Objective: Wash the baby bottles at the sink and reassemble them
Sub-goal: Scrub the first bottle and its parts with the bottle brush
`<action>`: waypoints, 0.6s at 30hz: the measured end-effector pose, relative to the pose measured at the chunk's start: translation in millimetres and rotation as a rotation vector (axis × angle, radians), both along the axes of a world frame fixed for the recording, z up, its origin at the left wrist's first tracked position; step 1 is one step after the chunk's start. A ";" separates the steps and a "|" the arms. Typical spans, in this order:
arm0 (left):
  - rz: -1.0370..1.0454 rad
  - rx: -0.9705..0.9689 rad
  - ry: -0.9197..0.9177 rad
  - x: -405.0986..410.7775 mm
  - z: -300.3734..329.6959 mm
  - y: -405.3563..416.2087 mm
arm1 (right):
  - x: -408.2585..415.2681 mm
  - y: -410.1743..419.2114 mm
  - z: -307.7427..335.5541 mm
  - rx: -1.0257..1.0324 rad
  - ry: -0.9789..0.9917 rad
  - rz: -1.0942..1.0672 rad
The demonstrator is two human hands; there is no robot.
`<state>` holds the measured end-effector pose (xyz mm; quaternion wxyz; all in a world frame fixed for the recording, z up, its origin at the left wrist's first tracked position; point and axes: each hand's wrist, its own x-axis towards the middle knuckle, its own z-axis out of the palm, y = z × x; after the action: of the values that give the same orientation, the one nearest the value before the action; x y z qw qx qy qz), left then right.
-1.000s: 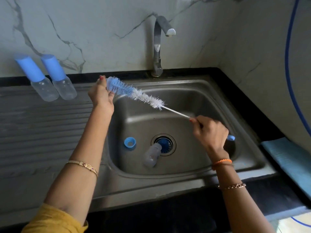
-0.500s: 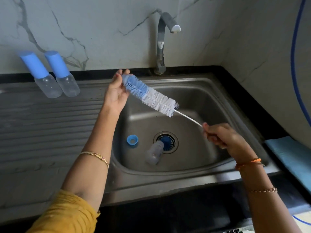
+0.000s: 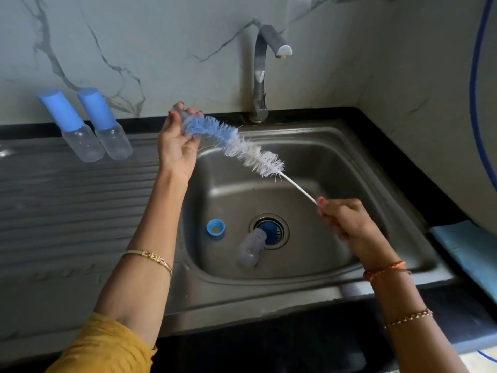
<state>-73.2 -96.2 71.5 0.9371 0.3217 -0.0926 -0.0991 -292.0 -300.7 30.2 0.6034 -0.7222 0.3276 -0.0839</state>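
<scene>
A blue-and-white bottle brush point(image 3: 242, 146) slants across the steel sink point(image 3: 349, 168). My right hand point(image 3: 347, 224) grips its thin white handle. My left hand point(image 3: 177, 138) holds the blue bristle tip at the sink's back left corner, fingers curled around it. In the basin, an uncapped clear bottle point(image 3: 250, 247) lies on its side with its neck at the drain. A loose blue collar ring point(image 3: 215, 227) sits left of the drain. Two capped bottles point(image 3: 91, 125) with blue caps stand on the drainboard.
The tap point(image 3: 265, 74) rises behind the sink, spout over the basin, no water running. A ridged steel drainboard point(image 3: 67, 200) stretches left. A light blue cloth point(image 3: 468, 249) lies on the black counter at right. A blue hose point(image 3: 476, 76) hangs on the right wall.
Both hands and the brush have shifted slightly right and up. My left hand has turned palm-up around the blue tip. The brush now bends a little.
</scene>
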 end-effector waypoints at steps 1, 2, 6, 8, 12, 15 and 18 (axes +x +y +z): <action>-0.041 -0.076 -0.025 -1.4 2.0 0.3 | 0.6 -4.0 -0.1 0.125 0.061 0.043; -0.078 -0.152 -0.038 -2.6 3.4 -0.2 | 0.5 -8.7 -1.0 0.208 0.129 0.092; -0.161 -0.381 0.005 -0.7 -4.1 -10.4 | 3.2 -24.1 -6.3 0.369 0.292 0.267; -0.142 -0.373 0.065 0.6 -8.9 -16.2 | 6.0 -28.7 -7.4 0.377 0.318 0.297; -0.007 -0.119 0.217 6.2 -15.4 -22.9 | 5.7 -43.6 -6.4 0.129 0.290 0.263; 0.142 0.032 0.359 9.2 -22.6 -26.4 | -0.1 -45.6 -9.1 -0.478 0.156 0.164; 0.304 0.344 0.429 13.7 -28.4 -17.9 | -7.7 -43.9 -21.5 -1.063 0.058 -0.271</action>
<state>-59.5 -114.0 43.1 0.8713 0.4573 0.1743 -0.0377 -299.7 -344.6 8.7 0.1298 -0.8809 0.3468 -0.2949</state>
